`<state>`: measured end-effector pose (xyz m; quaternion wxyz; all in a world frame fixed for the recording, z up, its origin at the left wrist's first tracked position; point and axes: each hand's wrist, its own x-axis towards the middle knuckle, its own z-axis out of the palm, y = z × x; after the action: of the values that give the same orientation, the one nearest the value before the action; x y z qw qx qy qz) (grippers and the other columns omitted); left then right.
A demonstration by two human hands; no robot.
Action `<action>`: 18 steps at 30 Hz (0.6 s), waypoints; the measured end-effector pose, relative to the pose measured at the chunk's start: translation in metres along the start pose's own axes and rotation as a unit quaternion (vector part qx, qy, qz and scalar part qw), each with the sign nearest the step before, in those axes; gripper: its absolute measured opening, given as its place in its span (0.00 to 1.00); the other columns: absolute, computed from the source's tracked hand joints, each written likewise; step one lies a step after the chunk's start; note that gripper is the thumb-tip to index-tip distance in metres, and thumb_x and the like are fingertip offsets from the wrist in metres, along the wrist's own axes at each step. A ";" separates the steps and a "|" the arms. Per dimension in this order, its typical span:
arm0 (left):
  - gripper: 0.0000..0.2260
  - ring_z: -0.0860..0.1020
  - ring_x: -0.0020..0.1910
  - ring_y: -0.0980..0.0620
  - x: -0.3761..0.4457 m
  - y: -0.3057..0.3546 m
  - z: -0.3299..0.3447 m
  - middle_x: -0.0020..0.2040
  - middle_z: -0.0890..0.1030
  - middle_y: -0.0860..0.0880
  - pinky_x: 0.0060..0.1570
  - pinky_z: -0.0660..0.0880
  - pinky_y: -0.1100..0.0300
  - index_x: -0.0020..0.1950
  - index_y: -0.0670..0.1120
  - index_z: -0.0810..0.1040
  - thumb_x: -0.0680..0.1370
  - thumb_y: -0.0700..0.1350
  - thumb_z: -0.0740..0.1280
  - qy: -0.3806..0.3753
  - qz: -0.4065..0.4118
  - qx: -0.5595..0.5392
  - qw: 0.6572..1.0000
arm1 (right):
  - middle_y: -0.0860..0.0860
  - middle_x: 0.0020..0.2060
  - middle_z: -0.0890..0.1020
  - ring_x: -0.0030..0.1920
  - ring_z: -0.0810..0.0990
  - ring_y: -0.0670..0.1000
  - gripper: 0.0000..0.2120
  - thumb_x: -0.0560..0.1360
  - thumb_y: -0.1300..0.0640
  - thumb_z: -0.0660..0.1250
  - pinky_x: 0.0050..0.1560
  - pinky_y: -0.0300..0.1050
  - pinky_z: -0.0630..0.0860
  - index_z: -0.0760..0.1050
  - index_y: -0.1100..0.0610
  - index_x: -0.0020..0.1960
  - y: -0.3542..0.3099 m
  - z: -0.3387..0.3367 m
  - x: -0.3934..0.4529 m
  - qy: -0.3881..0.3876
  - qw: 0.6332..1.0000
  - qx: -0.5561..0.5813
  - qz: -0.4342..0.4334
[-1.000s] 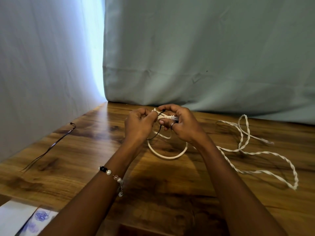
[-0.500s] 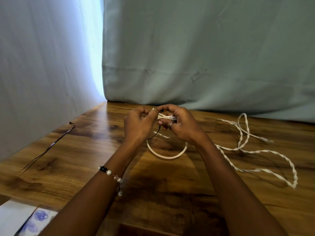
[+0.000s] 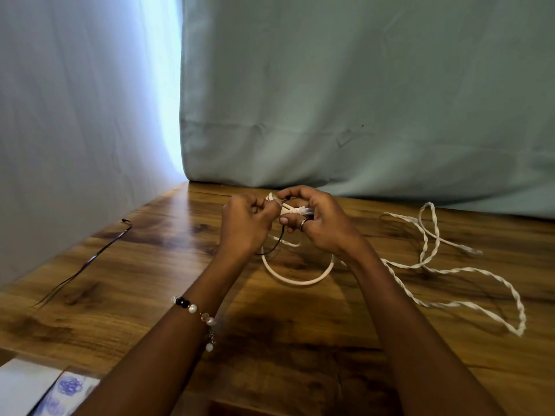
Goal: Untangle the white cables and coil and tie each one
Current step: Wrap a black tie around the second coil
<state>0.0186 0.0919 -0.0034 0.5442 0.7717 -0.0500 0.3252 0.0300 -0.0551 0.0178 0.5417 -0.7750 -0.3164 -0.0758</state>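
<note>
A coiled white cable hangs as a loop from both hands, above the wooden table. My left hand pinches the top of the coil together with a thin black tie that dangles below it. My right hand grips the coil's bundled end, where a clear plug sticks out between the fingers. A second white cable, twisted on itself, lies loose on the table to the right, trailing from behind my right wrist.
Another thin black tie lies stretched out on the table at the left. A pale curtain hangs along the table's far edge and left side. White paper with blue marks sits at the bottom left corner.
Both hands stay together on the coil, shifting only slightly. The loop and the loose twisted cable lie much as before.
</note>
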 end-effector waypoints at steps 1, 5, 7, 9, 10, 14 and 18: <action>0.13 0.71 0.25 0.54 0.000 0.000 0.000 0.25 0.77 0.47 0.29 0.67 0.58 0.29 0.44 0.79 0.70 0.50 0.67 0.001 0.000 0.000 1.000 | 0.53 0.44 0.82 0.38 0.81 0.46 0.17 0.72 0.69 0.70 0.42 0.45 0.81 0.74 0.60 0.60 0.000 0.000 0.000 -0.001 1.000 -0.001 0.000; 0.12 0.69 0.23 0.56 0.000 -0.001 -0.001 0.24 0.75 0.51 0.28 0.65 0.60 0.29 0.44 0.80 0.71 0.47 0.69 0.002 -0.006 -0.002 1.000 | 0.53 0.45 0.82 0.37 0.81 0.44 0.17 0.73 0.68 0.70 0.42 0.44 0.81 0.74 0.58 0.59 0.000 0.001 0.000 -0.007 1.000 -0.022 0.001; 0.10 0.69 0.23 0.58 0.001 -0.001 -0.001 0.23 0.75 0.53 0.29 0.65 0.61 0.31 0.44 0.81 0.72 0.44 0.69 0.002 -0.012 -0.003 1.000 | 0.54 0.46 0.82 0.38 0.81 0.45 0.17 0.73 0.68 0.69 0.43 0.45 0.81 0.74 0.58 0.59 0.000 0.001 0.000 -0.010 0.999 -0.032 0.000; 0.10 0.69 0.23 0.59 0.000 0.000 -0.001 0.23 0.75 0.53 0.30 0.65 0.61 0.31 0.44 0.81 0.72 0.43 0.69 0.001 -0.021 -0.010 1.000 | 0.54 0.46 0.82 0.38 0.80 0.46 0.17 0.73 0.68 0.70 0.44 0.46 0.81 0.74 0.57 0.60 0.001 0.002 0.001 -0.011 0.999 -0.049 -0.008; 0.10 0.70 0.23 0.59 0.000 0.000 -0.001 0.24 0.76 0.52 0.30 0.66 0.61 0.31 0.44 0.81 0.72 0.43 0.69 0.002 -0.026 -0.016 1.000 | 0.53 0.47 0.82 0.39 0.80 0.45 0.17 0.73 0.67 0.70 0.45 0.45 0.81 0.74 0.57 0.60 0.001 0.003 0.001 -0.013 0.998 -0.065 -0.013; 0.13 0.73 0.25 0.55 -0.001 0.001 0.000 0.25 0.78 0.47 0.32 0.69 0.57 0.28 0.44 0.80 0.73 0.43 0.70 0.012 -0.043 -0.032 0.998 | 0.51 0.53 0.81 0.43 0.78 0.40 0.20 0.72 0.65 0.72 0.49 0.44 0.80 0.75 0.56 0.62 0.003 0.007 0.003 -0.017 0.993 -0.110 -0.032; 0.12 0.74 0.27 0.53 -0.001 0.001 0.001 0.26 0.79 0.44 0.32 0.70 0.55 0.29 0.42 0.80 0.73 0.43 0.69 0.025 -0.059 -0.038 0.997 | 0.52 0.52 0.82 0.43 0.79 0.42 0.20 0.72 0.65 0.72 0.49 0.44 0.80 0.74 0.57 0.63 0.003 0.008 0.003 -0.017 0.993 -0.112 -0.026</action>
<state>0.0177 0.0905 -0.0032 0.5925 0.7437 -0.0038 0.3095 0.0327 -0.0478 0.0137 0.4440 -0.8234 -0.3351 -0.1119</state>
